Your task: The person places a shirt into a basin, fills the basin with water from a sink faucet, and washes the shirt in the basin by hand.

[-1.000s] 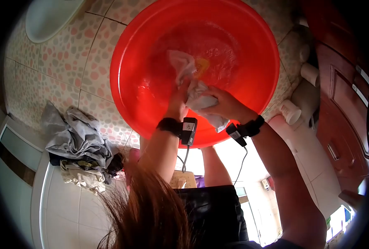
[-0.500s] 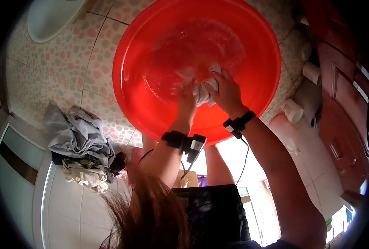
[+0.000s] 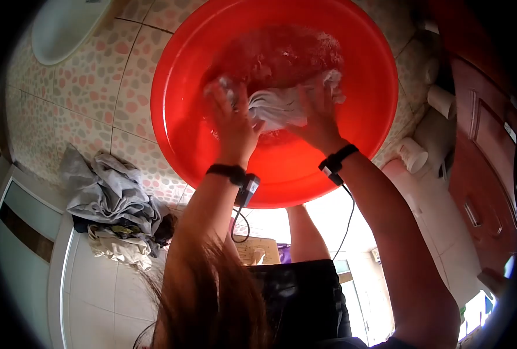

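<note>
A large red basin (image 3: 177, 139) holds water with some foam. In the water lies a wet, pale grey cloth (image 3: 279, 106), stretched out sideways between my hands. My left hand (image 3: 235, 131) rests over the cloth's left end with its fingers spread. On the right part of the cloth lies my right hand (image 3: 319, 122), fingers apart and pointing away from me. Both wrists wear black straps with small devices and cables.
A heap of grey and beige clothes (image 3: 119, 198) lies on the tiled floor at the left. White cups (image 3: 412, 156) stand on the right near a dark red cabinet (image 3: 482, 174). A pale basin (image 3: 66, 29) is at the upper left.
My hands have moved apart, the left one leftward, and their fingers have opened. The cloth, bunched between them before, is now spread wider in the water.
</note>
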{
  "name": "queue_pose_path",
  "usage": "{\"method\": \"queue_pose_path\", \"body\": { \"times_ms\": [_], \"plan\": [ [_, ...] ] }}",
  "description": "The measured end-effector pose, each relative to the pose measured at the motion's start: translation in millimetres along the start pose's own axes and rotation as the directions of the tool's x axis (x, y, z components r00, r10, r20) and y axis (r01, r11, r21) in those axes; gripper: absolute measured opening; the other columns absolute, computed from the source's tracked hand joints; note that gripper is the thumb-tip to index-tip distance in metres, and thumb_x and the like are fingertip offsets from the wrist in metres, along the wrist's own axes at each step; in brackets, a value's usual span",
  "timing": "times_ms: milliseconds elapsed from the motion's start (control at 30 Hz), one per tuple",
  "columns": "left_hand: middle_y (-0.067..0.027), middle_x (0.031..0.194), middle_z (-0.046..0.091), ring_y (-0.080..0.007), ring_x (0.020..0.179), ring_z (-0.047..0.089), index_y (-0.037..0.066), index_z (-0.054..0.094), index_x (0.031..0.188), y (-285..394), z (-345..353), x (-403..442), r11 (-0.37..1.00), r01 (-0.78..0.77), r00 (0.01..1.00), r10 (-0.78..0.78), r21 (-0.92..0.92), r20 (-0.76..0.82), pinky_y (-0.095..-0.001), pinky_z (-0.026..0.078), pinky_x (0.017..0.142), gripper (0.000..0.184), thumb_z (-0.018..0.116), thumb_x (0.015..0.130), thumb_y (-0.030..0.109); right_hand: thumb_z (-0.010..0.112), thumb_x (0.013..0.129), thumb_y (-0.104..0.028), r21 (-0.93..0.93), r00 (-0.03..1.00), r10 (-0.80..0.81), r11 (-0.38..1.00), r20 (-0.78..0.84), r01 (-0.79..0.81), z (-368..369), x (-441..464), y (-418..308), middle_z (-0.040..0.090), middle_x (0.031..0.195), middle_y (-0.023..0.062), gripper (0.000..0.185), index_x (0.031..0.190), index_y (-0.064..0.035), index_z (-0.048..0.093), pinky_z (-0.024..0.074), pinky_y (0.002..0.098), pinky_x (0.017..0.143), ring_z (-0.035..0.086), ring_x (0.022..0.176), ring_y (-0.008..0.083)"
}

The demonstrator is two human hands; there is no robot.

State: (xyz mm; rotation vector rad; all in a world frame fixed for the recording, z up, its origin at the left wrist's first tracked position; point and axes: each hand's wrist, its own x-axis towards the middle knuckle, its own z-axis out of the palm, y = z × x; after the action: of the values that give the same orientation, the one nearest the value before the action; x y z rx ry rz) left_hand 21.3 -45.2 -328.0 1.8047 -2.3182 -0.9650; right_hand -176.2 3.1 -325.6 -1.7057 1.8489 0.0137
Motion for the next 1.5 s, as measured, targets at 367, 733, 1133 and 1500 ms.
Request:
{"method": "queue_pose_path", "body": {
  "times_ms": [367, 733, 1133, 1500],
  "plan": [
    [-0.0131, 0.135, 0.028, -0.0396, 0.123, 0.027, 0.015, 0.033, 0.130, -10.0, 32.9, 40.5, 0.944, -0.137, 0.961, 0.053, 0.300, 0.272, -0.0477, 0.028, 0.100, 0.076, 0.073, 0.066, 0.022, 0.060, 0.073, -0.051, -0.173, 0.955, 0.187, 0.974, 0.231, -0.149, 41.0, 31.0, 8.4, 0.018, 0.142, 0.0202, 0.085, 0.139, -0.0169, 0.020, 0.0119, 0.0651, 0.098, 0.010, 0.130, 0.0466],
    [-0.0129, 0.115, 0.047, -0.0350, 0.107, 0.041, 0.007, 0.045, 0.111, -23.9, 0.5, 37.3, 0.999, -0.001, 0.998, -0.001, 0.036, 0.060, -0.0458, 0.037, 0.087, 0.062, 0.076, 0.059, 0.020, 0.070, 0.069, -0.040, -0.145, 0.966, 0.192, 0.965, -0.173, -0.218, 36.4, 22.2, 18.7, 0.026, 0.139, 0.0150, 0.088, 0.139, -0.0175, 0.022, 0.0138, 0.0504, 0.105, 0.012, 0.130, 0.0417],
    [-0.0138, 0.115, 0.051, -0.0270, 0.102, 0.053, 0.006, 0.040, 0.124, 0.8, 5.9, 8.7, -0.623, 0.634, 0.689, 0.188, -0.458, 0.700, -0.0346, 0.046, 0.075, 0.070, 0.048, 0.080, 0.060, 0.061, 0.072, -0.005, 0.834, 0.972, -0.022, 0.518, 0.236, -0.191, -10.3, -5.0, -41.2, 0.042, 0.122, 0.0121, 0.040, 0.110, 0.0023, 0.052, 0.0354, 0.0286, 0.094, 0.042, 0.116, 0.0219],
    [-0.0075, 0.103, 0.055, -0.0194, 0.094, 0.056, 0.010, 0.045, 0.116, 39.1, 16.9, 5.5, -0.465, 0.567, 0.778, 0.033, -0.680, 0.627, -0.0310, 0.049, 0.074, 0.038, 0.044, 0.090, 0.037, 0.062, 0.073, -0.037, 0.636, 0.930, 0.368, 0.720, -0.012, -0.277, -29.2, 0.9, -82.7, 0.058, 0.093, 0.0096, 0.035, 0.085, -0.0032, 0.062, 0.0467, 0.0346, 0.069, 0.058, 0.084, 0.0278]
  ]
}}
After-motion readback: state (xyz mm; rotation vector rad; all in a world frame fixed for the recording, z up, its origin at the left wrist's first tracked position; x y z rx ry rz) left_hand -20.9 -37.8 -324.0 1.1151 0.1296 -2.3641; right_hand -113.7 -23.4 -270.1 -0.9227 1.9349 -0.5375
